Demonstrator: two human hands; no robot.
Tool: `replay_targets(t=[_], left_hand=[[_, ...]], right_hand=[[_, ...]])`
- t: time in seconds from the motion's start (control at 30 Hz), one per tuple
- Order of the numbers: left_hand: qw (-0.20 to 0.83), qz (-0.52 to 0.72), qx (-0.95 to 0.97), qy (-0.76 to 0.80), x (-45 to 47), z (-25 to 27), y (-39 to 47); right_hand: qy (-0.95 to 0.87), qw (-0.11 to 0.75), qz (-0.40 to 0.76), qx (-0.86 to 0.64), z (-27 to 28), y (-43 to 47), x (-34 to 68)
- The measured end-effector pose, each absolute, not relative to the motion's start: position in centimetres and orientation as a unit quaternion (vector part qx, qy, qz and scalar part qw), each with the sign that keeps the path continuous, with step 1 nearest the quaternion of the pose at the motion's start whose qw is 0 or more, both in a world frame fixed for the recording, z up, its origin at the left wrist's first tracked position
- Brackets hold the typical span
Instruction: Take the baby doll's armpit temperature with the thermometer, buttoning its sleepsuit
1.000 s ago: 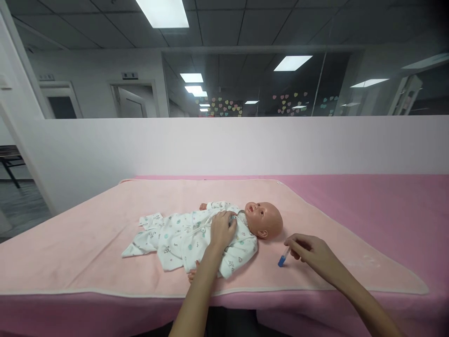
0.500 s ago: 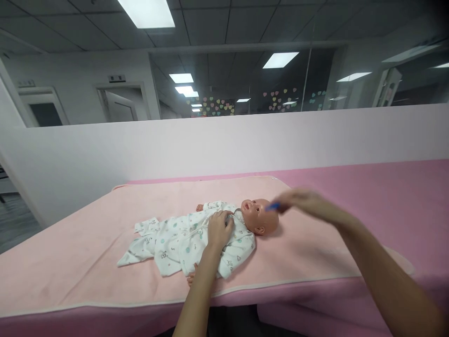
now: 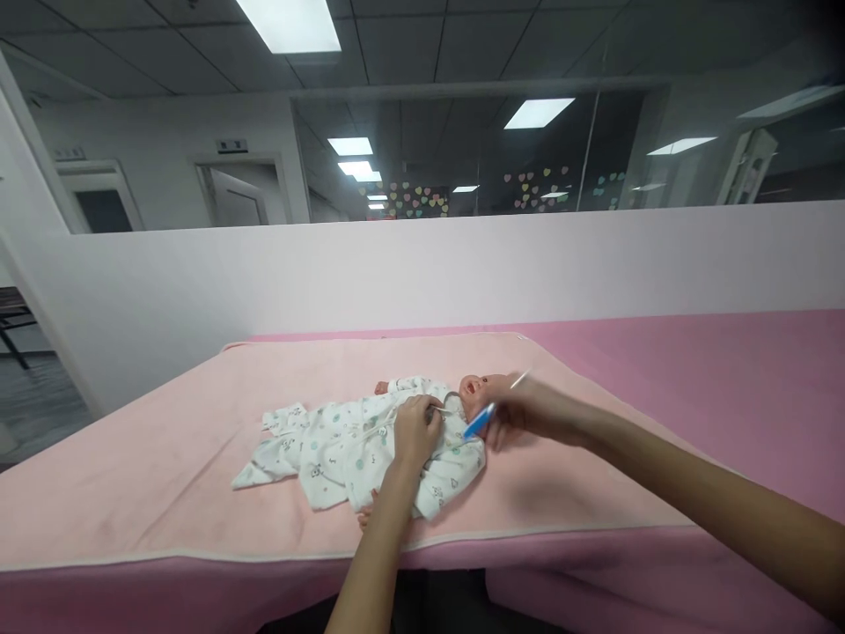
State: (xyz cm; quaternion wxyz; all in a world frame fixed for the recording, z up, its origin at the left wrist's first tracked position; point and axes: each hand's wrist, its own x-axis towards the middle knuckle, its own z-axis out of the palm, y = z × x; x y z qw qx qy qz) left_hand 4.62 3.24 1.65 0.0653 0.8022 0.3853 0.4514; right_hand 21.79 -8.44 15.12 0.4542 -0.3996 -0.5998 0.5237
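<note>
A baby doll point(image 3: 472, 387) lies on its back, head to the right, in a white patterned outfit point(image 3: 336, 449). My left hand point(image 3: 417, 431) rests on the chest with its fingers curled at the outfit's open front near the collar, pinching the cloth. Over the doll's head, my right hand point(image 3: 528, 409) is closed around a slim blue-and-white stick point(image 3: 479, 423). Its blue end points down toward the doll's shoulder, and a thin white end sticks out above the fingers. Motion blurs this hand, which hides much of the doll's face.
Beneath the doll spreads a peach-coloured mat point(image 3: 198, 423) on a pink-covered table point(image 3: 726, 379). A low white wall point(image 3: 462, 273) with glass above it runs along the back. The table's front edge is close to my body.
My right hand has swung left and down with the stick, from beyond the doll's head to beside its neck. The left hand stays on the chest. The view has shifted slightly.
</note>
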Motion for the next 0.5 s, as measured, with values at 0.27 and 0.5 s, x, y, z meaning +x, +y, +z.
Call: replay_targets(t=[0.27, 0.5], left_hand=[[0.059, 0.443, 0.808, 0.385, 4.5, 1.7, 3.1], [0.025, 0.428, 0.809, 0.401, 4.6, 1.6, 3.2]], right_hand=[[-0.655, 0.514, 0.449, -0.326, 14.5, -9.7, 18.9], [-0.646, 0.506, 0.375, -0.432, 12.6, -8.7, 19.0]])
